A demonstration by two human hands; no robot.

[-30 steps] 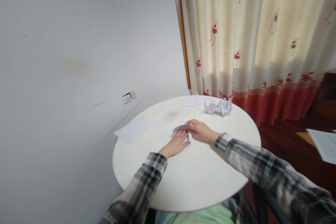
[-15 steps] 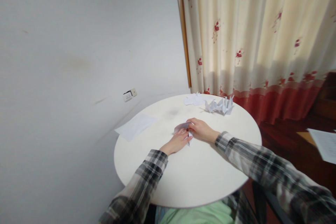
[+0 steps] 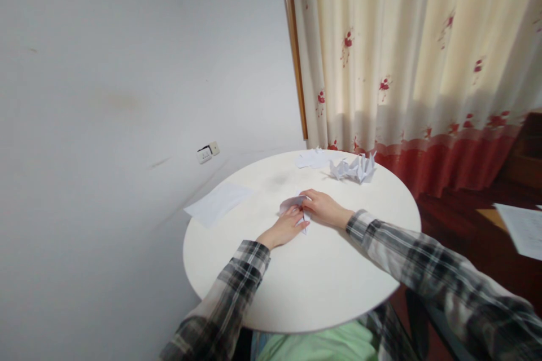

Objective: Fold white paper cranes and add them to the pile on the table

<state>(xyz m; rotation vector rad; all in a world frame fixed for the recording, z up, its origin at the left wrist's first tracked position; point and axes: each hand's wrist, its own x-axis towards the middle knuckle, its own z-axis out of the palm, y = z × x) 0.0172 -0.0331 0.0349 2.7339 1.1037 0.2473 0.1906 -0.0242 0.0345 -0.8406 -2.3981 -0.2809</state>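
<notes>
A folded piece of white paper lies on the round white table, partly covered by both hands. My left hand rests flat on its near left part, fingers spread and thumb stretched to the right over a narrow paper point. From the right, my right hand curls its fingers and thumb round a raised flap of the paper. The fingertips meet close to the left hand, so the fold between them is mostly hidden.
Folded paper cranes stand at the table's far right. Paper pieces lie at the far edge, and a flat white sheet overhangs the left edge. A wall socket and a floral curtain are behind.
The view has shifted very slightly. Both hands keep their places on the folded paper, with barely any visible movement.
</notes>
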